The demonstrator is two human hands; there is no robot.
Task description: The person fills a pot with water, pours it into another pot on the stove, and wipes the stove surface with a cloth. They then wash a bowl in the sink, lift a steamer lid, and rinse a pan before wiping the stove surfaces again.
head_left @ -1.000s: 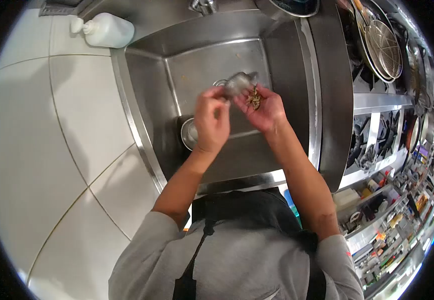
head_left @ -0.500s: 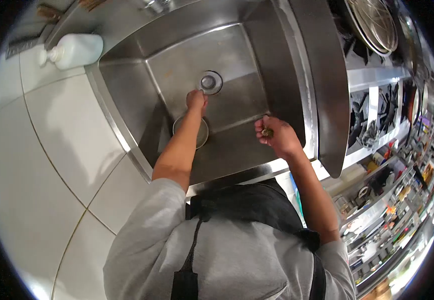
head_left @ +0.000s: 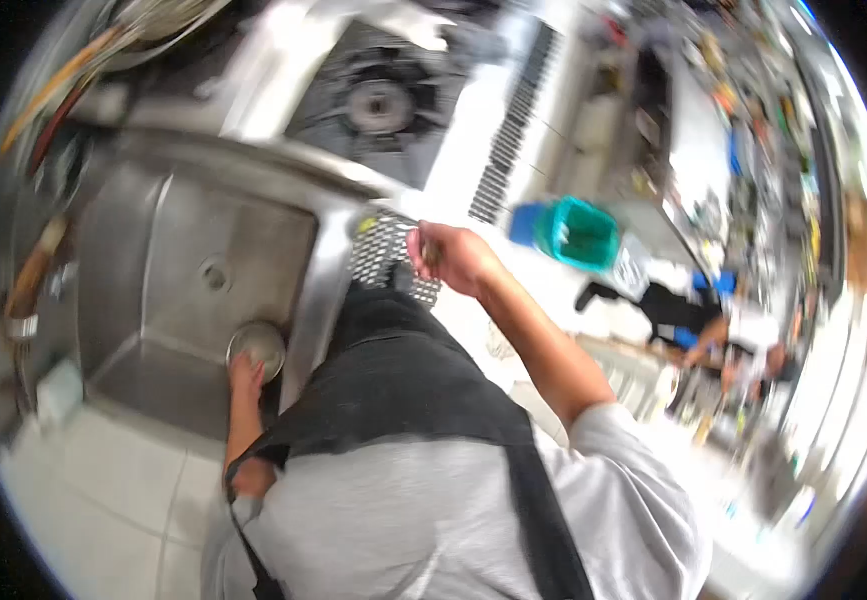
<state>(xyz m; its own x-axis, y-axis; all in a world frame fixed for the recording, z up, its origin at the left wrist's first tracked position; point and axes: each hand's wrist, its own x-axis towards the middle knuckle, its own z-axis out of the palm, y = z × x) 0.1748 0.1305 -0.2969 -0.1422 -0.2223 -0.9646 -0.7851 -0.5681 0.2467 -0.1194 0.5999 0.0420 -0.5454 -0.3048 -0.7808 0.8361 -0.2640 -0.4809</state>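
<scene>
My right hand (head_left: 451, 260) is raised past the sink's edge, its fingers curled around small brownish scraps (head_left: 431, 250) that peek out between them. Below it lies a perforated dark mat (head_left: 379, 250) with a yellow-green bit at one corner. Inside the steel sink (head_left: 114, 370), a round metal bowl (head_left: 266, 340) stands in the corner closest to me. My left hand (head_left: 246, 373) overlaps the near rim of this bowl; its fingers are smeared, so I cannot tell whether they grip it. The sink's drain (head_left: 216, 274) lies beyond the bowl.
A stove burner (head_left: 379, 105) stands beyond the sink. A teal bin (head_left: 579, 235) with a blue container (head_left: 526, 224) beside it is on the floor to the right. Another person (head_left: 724, 330) is farther off at the right. A white bottle (head_left: 59, 392) stands at the sink's left.
My view has swung to the right, bringing in the bin and floor. My right hand has moved out of the sink, still closed. My left hand has moved from the drain to the bowl.
</scene>
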